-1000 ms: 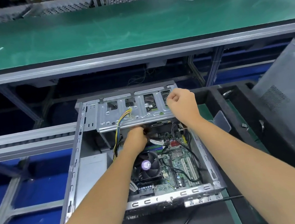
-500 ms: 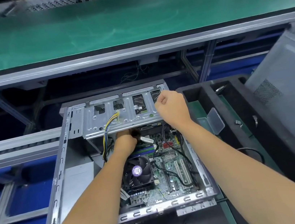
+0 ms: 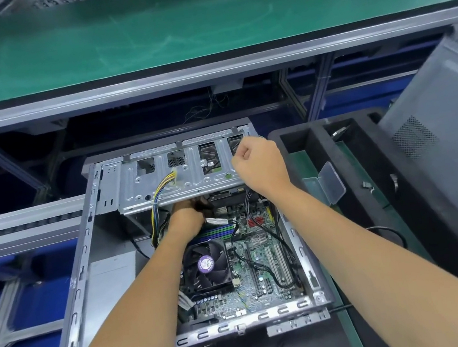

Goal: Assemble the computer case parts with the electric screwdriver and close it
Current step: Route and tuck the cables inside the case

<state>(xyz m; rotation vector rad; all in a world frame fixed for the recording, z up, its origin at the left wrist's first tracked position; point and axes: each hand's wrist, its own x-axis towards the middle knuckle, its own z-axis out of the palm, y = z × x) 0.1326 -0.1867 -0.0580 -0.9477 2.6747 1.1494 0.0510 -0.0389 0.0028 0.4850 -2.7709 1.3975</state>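
One open computer case lay flat at centre frame, one metal drive cage spanning its 12 o'clock end, one CPU fan on the motherboard below. Right hand was fisted on the cage's 3 o'clock corner. Left hand reached under the cage edge, fingers hidden, grip unclear. One grey side panel leaned at 3 o'clock beside one black foam tray.

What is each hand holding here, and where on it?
The right hand grips the metal drive bracket at its right end. The left hand reaches under the bracket; what it holds cannot be told.
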